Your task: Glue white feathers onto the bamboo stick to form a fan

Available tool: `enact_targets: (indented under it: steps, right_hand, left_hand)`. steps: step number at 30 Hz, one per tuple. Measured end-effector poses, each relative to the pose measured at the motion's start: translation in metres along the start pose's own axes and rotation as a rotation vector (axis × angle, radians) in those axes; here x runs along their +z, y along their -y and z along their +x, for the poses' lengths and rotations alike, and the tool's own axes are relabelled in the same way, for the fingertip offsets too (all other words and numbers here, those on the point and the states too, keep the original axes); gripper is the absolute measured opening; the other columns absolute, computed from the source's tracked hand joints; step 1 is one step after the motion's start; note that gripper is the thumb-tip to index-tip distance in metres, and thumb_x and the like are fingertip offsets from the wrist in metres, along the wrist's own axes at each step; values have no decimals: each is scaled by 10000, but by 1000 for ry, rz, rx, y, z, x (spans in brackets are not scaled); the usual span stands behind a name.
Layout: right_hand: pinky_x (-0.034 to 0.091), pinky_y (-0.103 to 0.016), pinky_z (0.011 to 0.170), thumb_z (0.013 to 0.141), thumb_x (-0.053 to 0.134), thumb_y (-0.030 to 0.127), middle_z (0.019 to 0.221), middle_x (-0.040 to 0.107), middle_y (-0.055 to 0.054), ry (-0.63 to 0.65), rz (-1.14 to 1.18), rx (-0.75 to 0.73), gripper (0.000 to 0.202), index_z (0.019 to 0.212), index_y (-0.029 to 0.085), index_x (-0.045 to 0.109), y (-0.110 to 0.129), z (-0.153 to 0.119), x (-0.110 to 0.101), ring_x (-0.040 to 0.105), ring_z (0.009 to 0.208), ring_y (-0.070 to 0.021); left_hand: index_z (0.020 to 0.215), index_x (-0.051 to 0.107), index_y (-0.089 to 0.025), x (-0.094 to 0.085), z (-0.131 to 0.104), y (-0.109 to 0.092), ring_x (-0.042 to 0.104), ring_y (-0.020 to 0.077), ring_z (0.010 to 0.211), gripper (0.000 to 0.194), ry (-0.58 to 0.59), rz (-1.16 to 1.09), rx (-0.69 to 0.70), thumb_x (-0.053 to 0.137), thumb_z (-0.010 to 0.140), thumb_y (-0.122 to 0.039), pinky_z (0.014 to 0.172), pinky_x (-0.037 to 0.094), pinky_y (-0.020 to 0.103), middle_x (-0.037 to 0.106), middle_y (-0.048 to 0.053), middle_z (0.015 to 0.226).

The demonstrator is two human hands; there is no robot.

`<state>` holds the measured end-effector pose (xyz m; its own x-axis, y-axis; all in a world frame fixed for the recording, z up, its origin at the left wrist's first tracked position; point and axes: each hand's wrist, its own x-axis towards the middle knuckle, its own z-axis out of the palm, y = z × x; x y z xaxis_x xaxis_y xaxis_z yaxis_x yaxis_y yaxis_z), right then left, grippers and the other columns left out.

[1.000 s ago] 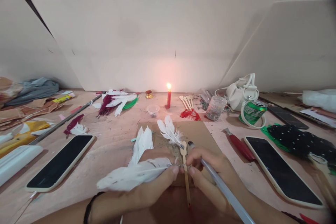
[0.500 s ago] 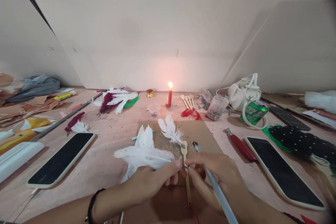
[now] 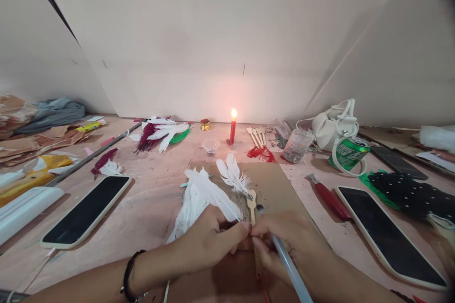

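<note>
White feathers (image 3: 209,194) spread out beside my left hand (image 3: 213,241), whose thumb and finger pinch the quill end of one of them. My right hand (image 3: 287,241) is closed round a pale pen-like tool (image 3: 289,260), its fingertips meeting those of my left hand. Beneath both hands a thin wooden stick (image 3: 251,203) with a shaped head lies on a brown board (image 3: 280,184). Another white feather pair (image 3: 232,175) rests at the head of the stick. What the touching fingertips hold between them is too small to make out.
A lit red candle (image 3: 232,131) stands behind the board. Phones (image 3: 87,213) lie left and right, with a red-handled knife (image 3: 330,201), a green can (image 3: 350,154) and a plastic cup (image 3: 297,146) on the right. Wooden sticks with red tassels (image 3: 259,139) lie near the cup.
The white feathers at my left hand have swung and gathered, now pointing more toward the upper left. My hands stay together at the fingertips. The view has shifted slightly.
</note>
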<state>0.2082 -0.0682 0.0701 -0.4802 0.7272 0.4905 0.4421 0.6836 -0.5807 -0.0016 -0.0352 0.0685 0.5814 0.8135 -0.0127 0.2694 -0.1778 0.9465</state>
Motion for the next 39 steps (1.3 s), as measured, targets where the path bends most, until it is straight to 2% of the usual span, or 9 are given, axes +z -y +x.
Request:
enact_targets:
  steps: [6,10,12,17,23,26,33,36,39]
  right_hand:
    - [429,-163,607,942,583,76,721,690,53,-30,10,-41,162,870,216,617,-9,-5,5,585,587,-67]
    - [385,-202,548,884,538,62,657,637,54,-58,-163,-68,178,809,220,572,-12,-10,9,538,533,-87]
    - [382,-231,537,882,523,73,658,654,38,-64,-227,-86,174,830,219,602,-14,-11,10,548,525,-111]
    - [439,-246,578,1001,505,126,760,750,-18,40,-243,-78,188,972,209,671,-21,-12,11,665,615,-151]
    - [422,-252,555,1030,481,107,749,745,-8,-6,-348,-122,212,946,211,645,-29,-13,17,676,595,-156]
    - [420,-253,542,1013,507,106,734,742,-6,-10,-378,-118,183,948,209,644,-31,-13,20,681,578,-163]
    - [480,-229,587,976,581,85,816,787,-2,25,-254,-103,142,972,207,654,-28,-12,18,724,635,-151]
    - [488,-244,594,952,639,116,834,794,-28,17,-297,-128,120,1029,198,682,-27,-14,17,736,661,-176]
    - [482,-249,609,962,611,128,800,777,-30,24,-287,-135,126,1028,209,683,-28,-16,16,717,659,-177]
  left_hand:
    - [604,579,-186,-2,3,9,433,94,523,545,85,-49,-74,533,988,-570,522,307,237,496,-28,542]
    - [631,584,-192,1,4,8,443,101,529,541,104,-57,-112,513,969,-609,526,315,246,517,-21,567]
    - [605,564,-198,2,4,7,433,103,522,546,109,-36,-116,504,958,-610,524,306,255,507,-20,556]
    - [542,522,-210,5,7,12,401,105,503,571,52,-11,-149,485,942,-617,524,290,273,469,-20,513]
    - [607,589,-197,9,10,13,423,112,516,543,33,-110,-174,534,919,-638,505,287,262,517,-11,542]
    - [639,608,-195,9,10,12,409,107,504,520,33,-152,-161,550,921,-628,506,295,257,505,-25,535]
    - [586,584,-199,8,12,10,377,94,469,464,41,-172,-129,546,911,-529,505,297,255,459,-43,489]
    - [591,599,-197,7,13,10,386,92,467,427,67,-190,-137,545,885,-502,490,283,251,492,-36,506]
    - [618,618,-192,9,11,12,408,88,483,388,87,-216,-172,564,856,-494,483,286,240,547,-25,557]
